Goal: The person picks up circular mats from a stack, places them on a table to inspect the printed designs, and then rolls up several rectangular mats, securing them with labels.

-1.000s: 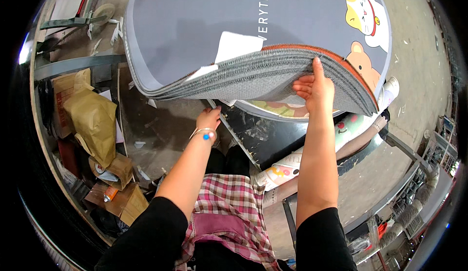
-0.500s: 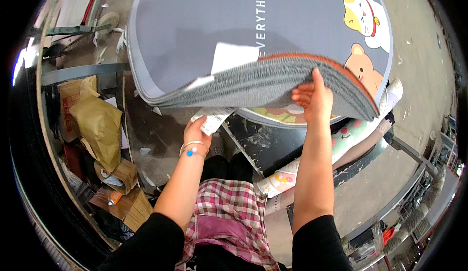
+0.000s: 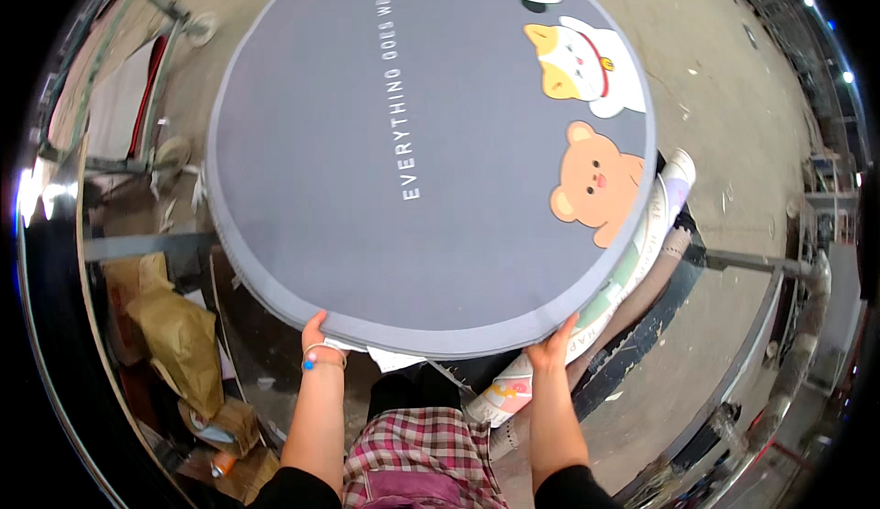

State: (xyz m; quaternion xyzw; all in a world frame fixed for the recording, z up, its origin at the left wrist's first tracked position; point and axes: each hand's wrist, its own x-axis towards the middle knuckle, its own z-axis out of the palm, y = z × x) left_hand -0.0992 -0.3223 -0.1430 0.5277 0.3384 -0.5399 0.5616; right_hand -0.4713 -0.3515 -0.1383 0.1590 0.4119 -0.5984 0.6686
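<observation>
Touching the near rim of the mat stack (image 3: 403,262) with both hands, we locate it at the centre of the scene. The top mat is round, smooth and matte grey, with a paler border, white lettering and a panda, a cat and a bear printed along its right side. Layered edges show at the near left.

Our left hand (image 3: 316,337) sets its thumb against the rim; our right hand (image 3: 549,351), to its right, does likewise. The other fingers are partly hidden by the rim, so we cannot tell how far they are open or whether they have hold of it.

A thin white sheet (image 3: 396,361) protrudes from under the near rim; most of it is covered. At the right, a patterned roll (image 3: 605,306) passes partly beneath the stack. At the near left stands a crumpled brown paper bag (image 3: 181,339). The stack's far rim is cut off.
</observation>
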